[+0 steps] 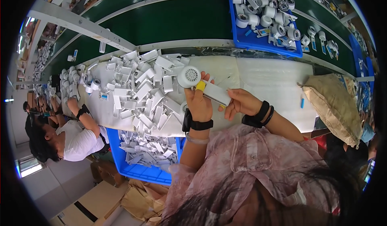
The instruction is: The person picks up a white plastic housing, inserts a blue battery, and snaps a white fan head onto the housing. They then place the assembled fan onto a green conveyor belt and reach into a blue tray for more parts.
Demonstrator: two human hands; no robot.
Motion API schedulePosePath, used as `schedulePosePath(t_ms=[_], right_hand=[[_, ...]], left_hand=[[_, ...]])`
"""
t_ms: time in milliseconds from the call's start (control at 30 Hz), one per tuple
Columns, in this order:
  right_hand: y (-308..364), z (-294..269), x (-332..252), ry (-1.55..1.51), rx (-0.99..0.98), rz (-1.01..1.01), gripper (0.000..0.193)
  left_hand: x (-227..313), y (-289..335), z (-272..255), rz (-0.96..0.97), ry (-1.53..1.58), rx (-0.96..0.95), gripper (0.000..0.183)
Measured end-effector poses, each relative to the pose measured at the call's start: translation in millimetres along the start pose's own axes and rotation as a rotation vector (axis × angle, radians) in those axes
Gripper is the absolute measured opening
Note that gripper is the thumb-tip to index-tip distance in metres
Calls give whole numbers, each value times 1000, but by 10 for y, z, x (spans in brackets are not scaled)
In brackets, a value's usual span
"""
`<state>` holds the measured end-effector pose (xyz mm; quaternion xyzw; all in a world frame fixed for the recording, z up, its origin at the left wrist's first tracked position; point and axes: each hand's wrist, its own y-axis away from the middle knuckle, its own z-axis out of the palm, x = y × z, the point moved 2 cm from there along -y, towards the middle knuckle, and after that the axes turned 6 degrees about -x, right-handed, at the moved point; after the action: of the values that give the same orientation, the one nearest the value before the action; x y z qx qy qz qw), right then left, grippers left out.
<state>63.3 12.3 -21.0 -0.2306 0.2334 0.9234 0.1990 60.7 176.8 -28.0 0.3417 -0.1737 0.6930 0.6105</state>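
Observation:
A white handheld fan (217, 93) with a round slotted head is held between my two hands over the table. My left hand (200, 107) is closed round its neck, just below the head, with a yellow wrap on one finger. At the handle's far end, my right hand (246, 102) pinches the edge between thumb and fingers. Left of my hands lies a loose pile of white plastic handle shells (143, 90). Part of another round white piece (184, 106) shows beside my left wrist.
A blue bin (117, 155) of white shells stands below the table's near edge. Round white fan heads fill a blue tray (266, 48) on the green conveyor (181, 22). A brown sack (332, 103) is at right; a co-worker (80, 139) sits at left.

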Motion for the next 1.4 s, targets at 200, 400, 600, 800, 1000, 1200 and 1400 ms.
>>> schedulePosePath(t_ms=[200, 400, 600, 800, 1000, 1200, 1400], right_hand=[[356, -341, -162, 333, 251, -2, 38], [1047, -970, -499, 379, 545, -213, 24], [1859, -1987, -1215, 489, 1098, -647, 19], [2182, -2921, -1945, 1277, 1739, -578, 28], [2064, -3184, -2453, 2325, 1212, -320, 21], [2287, -3139, -2452, 2319, 1397, -180, 13], [2508, -2202, -2318, 2081, 1586, -256, 19]], left_hand=[[-64, -409, -96, -120, 13, -97, 44], [-31, -1431, 9, -135, -335, -72, 47], [-228, -3104, -532, 168, -1195, -167, 57], [-632, -3822, -341, 286, -1958, 99, 65], [-590, -3949, -493, 274, -2126, 63, 67], [-517, -3214, -369, 601, -1971, -383, 54], [-650, -1899, 262, 229, -1452, -617, 35]])
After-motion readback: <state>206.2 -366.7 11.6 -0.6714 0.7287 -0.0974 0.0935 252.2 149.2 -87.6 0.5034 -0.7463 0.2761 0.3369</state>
